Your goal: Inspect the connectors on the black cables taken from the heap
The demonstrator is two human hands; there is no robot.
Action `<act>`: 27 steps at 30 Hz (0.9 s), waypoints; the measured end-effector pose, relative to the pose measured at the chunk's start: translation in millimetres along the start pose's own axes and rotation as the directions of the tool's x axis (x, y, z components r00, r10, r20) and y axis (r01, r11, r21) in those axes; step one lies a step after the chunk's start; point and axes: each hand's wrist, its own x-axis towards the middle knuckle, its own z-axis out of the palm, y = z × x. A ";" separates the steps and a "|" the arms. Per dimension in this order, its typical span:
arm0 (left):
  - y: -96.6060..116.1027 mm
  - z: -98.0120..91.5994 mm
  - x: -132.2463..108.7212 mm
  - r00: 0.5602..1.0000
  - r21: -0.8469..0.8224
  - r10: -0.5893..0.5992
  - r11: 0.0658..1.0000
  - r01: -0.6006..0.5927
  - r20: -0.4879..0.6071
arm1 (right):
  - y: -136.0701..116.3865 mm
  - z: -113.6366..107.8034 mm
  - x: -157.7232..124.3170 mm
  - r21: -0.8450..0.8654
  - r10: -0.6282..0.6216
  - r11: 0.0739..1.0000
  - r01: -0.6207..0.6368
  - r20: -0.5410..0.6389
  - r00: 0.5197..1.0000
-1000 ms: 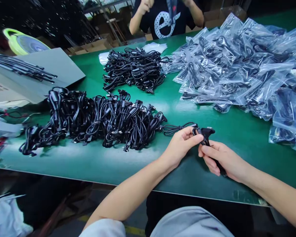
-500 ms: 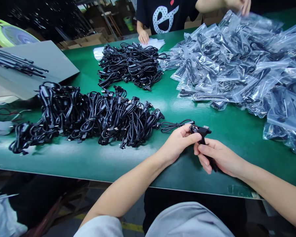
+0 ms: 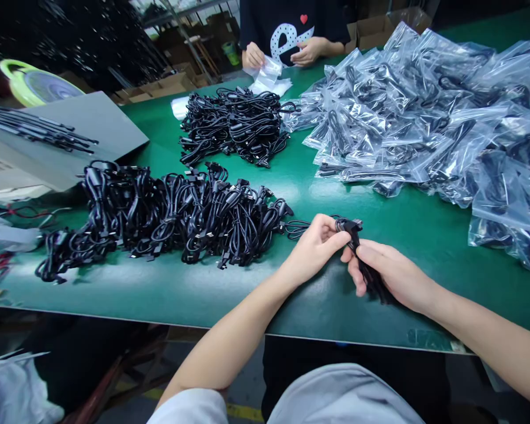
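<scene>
Cable bundle (image 3: 371,278), two-handed grip.
My left hand (image 3: 314,246) pinches, right hand (image 3: 400,274) wraps; shirt (image 3: 287,12) beyond: dotted letterform (image 3: 275,42), heart (image 3: 304,19).

Bright middle, dim surrounds

Light from above; pale glare on the green table (image 3: 221,303), glints on the plastic bags (image 3: 406,129). Floor (image 3: 242,377), backdrop (image 3: 70,35) dim. My left hand (image 3: 311,250) and right hand (image 3: 397,274) fairly sharp; frame edges stretched, smeary.

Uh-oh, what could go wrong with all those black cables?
The cable bundle between the left hand and right hand might slip if the fingers loosen. The coil beside the left hand could get snagged, lying so close. The plastic bags are heaped up, so some might slide.
</scene>
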 end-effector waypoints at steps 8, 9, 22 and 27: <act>4.2 3.7 -7.2 0.976 0.181 0.214 0.962 -0.203 -0.045 | 0.9 -4.2 -2.5 -0.782 -0.390 0.620 0.063 -0.238 0.890; 3.9 4.5 -7.3 0.979 0.160 0.199 0.969 -0.189 -0.047 | 3.5 -4.7 -2.1 -0.838 -0.433 0.543 0.051 -0.227 0.872; -2.8 1.8 1.3 0.995 -0.027 0.074 0.997 -0.076 -0.062 | 18.9 -3.8 0.4 -0.996 -0.663 0.072 0.049 -0.011 0.748; -3.5 1.5 2.6 0.995 -0.027 0.076 0.997 -0.078 -0.067 | 23.1 -4.3 1.1 -0.991 -0.653 0.123 0.053 -0.041 0.756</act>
